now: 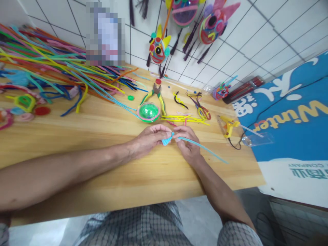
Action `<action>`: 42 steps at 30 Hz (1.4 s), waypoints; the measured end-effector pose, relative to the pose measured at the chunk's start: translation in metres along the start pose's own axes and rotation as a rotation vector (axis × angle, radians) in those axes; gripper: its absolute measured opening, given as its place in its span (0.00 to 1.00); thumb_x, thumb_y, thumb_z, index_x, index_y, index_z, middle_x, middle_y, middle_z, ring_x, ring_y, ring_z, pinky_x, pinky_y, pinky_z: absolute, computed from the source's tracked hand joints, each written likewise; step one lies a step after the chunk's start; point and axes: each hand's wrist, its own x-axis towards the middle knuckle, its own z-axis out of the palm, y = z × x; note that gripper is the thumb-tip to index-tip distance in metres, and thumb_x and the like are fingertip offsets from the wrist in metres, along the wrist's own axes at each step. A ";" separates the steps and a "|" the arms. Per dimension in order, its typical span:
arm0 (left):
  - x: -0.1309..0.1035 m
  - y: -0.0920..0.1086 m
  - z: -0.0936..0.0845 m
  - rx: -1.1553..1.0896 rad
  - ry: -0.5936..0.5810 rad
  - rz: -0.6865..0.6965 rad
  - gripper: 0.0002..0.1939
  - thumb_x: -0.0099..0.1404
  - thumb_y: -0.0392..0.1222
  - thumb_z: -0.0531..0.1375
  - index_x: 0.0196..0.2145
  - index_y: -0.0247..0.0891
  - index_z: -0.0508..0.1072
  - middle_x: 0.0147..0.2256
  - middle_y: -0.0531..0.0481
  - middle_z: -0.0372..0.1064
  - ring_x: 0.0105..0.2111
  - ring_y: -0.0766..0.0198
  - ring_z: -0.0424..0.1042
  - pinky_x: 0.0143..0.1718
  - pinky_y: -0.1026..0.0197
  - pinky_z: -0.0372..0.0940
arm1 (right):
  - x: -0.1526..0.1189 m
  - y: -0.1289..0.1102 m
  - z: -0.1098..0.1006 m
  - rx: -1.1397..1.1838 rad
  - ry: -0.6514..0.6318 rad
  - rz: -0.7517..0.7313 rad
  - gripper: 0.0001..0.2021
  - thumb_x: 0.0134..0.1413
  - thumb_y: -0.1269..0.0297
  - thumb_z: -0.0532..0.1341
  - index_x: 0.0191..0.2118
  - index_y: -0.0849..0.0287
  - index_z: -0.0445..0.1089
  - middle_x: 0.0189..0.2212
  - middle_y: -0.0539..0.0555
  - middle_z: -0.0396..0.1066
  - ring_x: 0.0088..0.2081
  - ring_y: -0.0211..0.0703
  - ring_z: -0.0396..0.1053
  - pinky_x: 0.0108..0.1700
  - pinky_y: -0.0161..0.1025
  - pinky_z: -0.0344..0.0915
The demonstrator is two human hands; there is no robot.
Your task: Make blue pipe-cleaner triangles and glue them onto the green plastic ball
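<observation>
A small light-blue cone of coiled pipe cleaner (167, 140) is pinched between the thumb and fingers of my left hand (153, 138). My right hand (187, 142) grips the same light-blue pipe cleaner (208, 149) close to the cone's tip, and its loose end trails off to the right. Both hands nearly touch above the wooden table. Just beyond them sits a clear green half-ball with a pink rim (148, 112). Pliers with green and yellow handles (156, 91) lie behind it. Yellow pipe cleaners (187, 118) rest close to my fingers.
A big heap of coloured pipe cleaners (64, 65) covers the table's back left. On the right are scissors (203, 111), a yellow glue gun (229, 126) with its cord, and a blue printed banner (294, 112). Decorated fish-like ornaments (158, 49) hang on the tiled wall.
</observation>
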 end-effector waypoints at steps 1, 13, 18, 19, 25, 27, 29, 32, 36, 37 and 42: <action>0.000 -0.001 0.000 -0.011 0.007 0.002 0.13 0.50 0.42 0.75 0.31 0.36 0.78 0.27 0.52 0.74 0.28 0.68 0.70 0.33 0.63 0.64 | 0.000 0.000 0.000 0.000 -0.005 0.000 0.08 0.63 0.67 0.59 0.41 0.49 0.75 0.46 0.55 0.76 0.48 0.48 0.75 0.52 0.52 0.71; 0.001 -0.002 0.003 -0.036 0.137 0.165 0.14 0.50 0.36 0.73 0.36 0.37 0.78 0.30 0.56 0.75 0.31 0.70 0.71 0.37 0.65 0.65 | -0.006 -0.002 0.029 0.264 0.053 0.482 0.13 0.53 0.60 0.67 0.42 0.54 0.68 0.37 0.51 0.73 0.35 0.41 0.74 0.38 0.39 0.72; 0.003 -0.005 0.000 0.041 0.140 0.162 0.15 0.50 0.39 0.73 0.36 0.36 0.78 0.31 0.56 0.75 0.32 0.69 0.71 0.39 0.63 0.65 | -0.003 -0.006 0.028 0.323 0.040 0.596 0.08 0.55 0.58 0.66 0.34 0.55 0.70 0.27 0.48 0.73 0.30 0.40 0.71 0.34 0.38 0.70; 0.004 -0.005 -0.001 0.065 0.129 0.156 0.15 0.50 0.40 0.73 0.35 0.36 0.78 0.31 0.55 0.75 0.32 0.68 0.71 0.40 0.62 0.65 | -0.003 -0.006 0.026 0.344 0.047 0.597 0.08 0.55 0.57 0.66 0.34 0.55 0.71 0.28 0.49 0.74 0.30 0.40 0.72 0.35 0.38 0.71; 0.009 -0.006 -0.006 0.183 0.067 0.121 0.14 0.53 0.47 0.72 0.31 0.36 0.76 0.29 0.54 0.73 0.30 0.67 0.69 0.37 0.61 0.64 | -0.008 0.001 0.026 0.431 0.059 0.579 0.09 0.55 0.57 0.67 0.35 0.55 0.71 0.32 0.51 0.77 0.34 0.42 0.74 0.41 0.42 0.73; 0.009 -0.006 -0.006 0.188 0.071 0.103 0.14 0.53 0.48 0.72 0.31 0.36 0.76 0.29 0.54 0.73 0.31 0.66 0.70 0.37 0.61 0.64 | -0.007 0.001 0.026 0.454 0.089 0.574 0.10 0.53 0.57 0.68 0.37 0.54 0.70 0.30 0.49 0.75 0.32 0.41 0.73 0.39 0.40 0.72; 0.008 -0.006 -0.007 0.206 0.073 0.100 0.15 0.52 0.48 0.72 0.31 0.36 0.76 0.29 0.54 0.73 0.31 0.66 0.70 0.39 0.61 0.65 | -0.005 -0.001 0.026 0.475 0.105 0.581 0.12 0.52 0.57 0.69 0.40 0.54 0.70 0.30 0.48 0.74 0.31 0.40 0.72 0.36 0.38 0.71; 0.007 -0.006 -0.006 0.266 0.045 0.110 0.14 0.54 0.48 0.71 0.29 0.36 0.76 0.27 0.55 0.72 0.30 0.67 0.69 0.38 0.61 0.64 | 0.000 -0.005 0.022 0.450 0.099 0.612 0.12 0.55 0.55 0.67 0.40 0.55 0.71 0.29 0.48 0.73 0.31 0.39 0.70 0.35 0.37 0.70; 0.006 -0.006 -0.006 0.314 0.004 0.113 0.14 0.56 0.50 0.70 0.30 0.36 0.76 0.28 0.54 0.73 0.31 0.66 0.69 0.40 0.61 0.65 | 0.003 -0.007 0.018 0.397 0.089 0.631 0.11 0.58 0.54 0.64 0.33 0.56 0.70 0.27 0.47 0.71 0.29 0.38 0.68 0.34 0.37 0.68; 0.007 -0.007 -0.006 0.304 0.001 0.112 0.15 0.56 0.51 0.70 0.31 0.36 0.76 0.29 0.54 0.73 0.31 0.65 0.70 0.40 0.61 0.65 | 0.003 -0.006 0.018 0.393 0.094 0.625 0.11 0.59 0.54 0.64 0.32 0.56 0.70 0.26 0.47 0.71 0.29 0.38 0.67 0.34 0.36 0.67; 0.009 -0.010 -0.006 0.255 0.000 0.115 0.16 0.56 0.52 0.71 0.33 0.36 0.77 0.30 0.53 0.74 0.32 0.65 0.70 0.39 0.61 0.64 | -0.002 0.001 0.019 0.350 0.097 0.548 0.10 0.63 0.54 0.62 0.35 0.55 0.69 0.26 0.46 0.68 0.28 0.37 0.65 0.31 0.35 0.64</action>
